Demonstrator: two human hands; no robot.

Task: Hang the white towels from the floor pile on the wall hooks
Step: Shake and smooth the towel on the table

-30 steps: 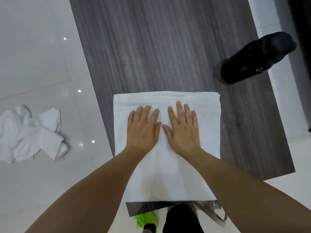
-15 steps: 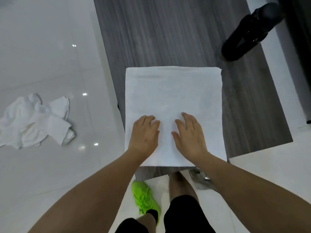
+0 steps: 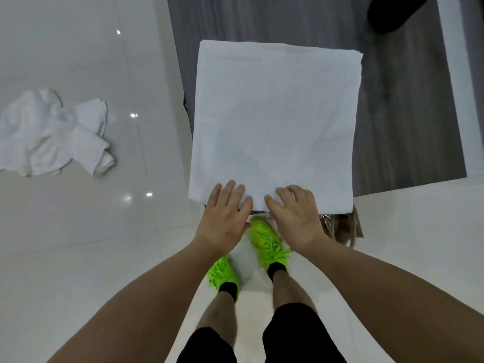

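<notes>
Lying flat on the dark tabletop (image 3: 392, 100), the folded towel (image 3: 275, 121) was pressed at its near edge by the left hand (image 3: 225, 218) and right hand (image 3: 296, 216), fingers straight, nothing gripped. It stretched away from both hands equally; the floor pile (image 3: 52, 132) was left of it.

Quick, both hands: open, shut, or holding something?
Left hand: open, fingers flat on the towel near its front edge.
Right hand: open, fingers flat on the towel.
</notes>
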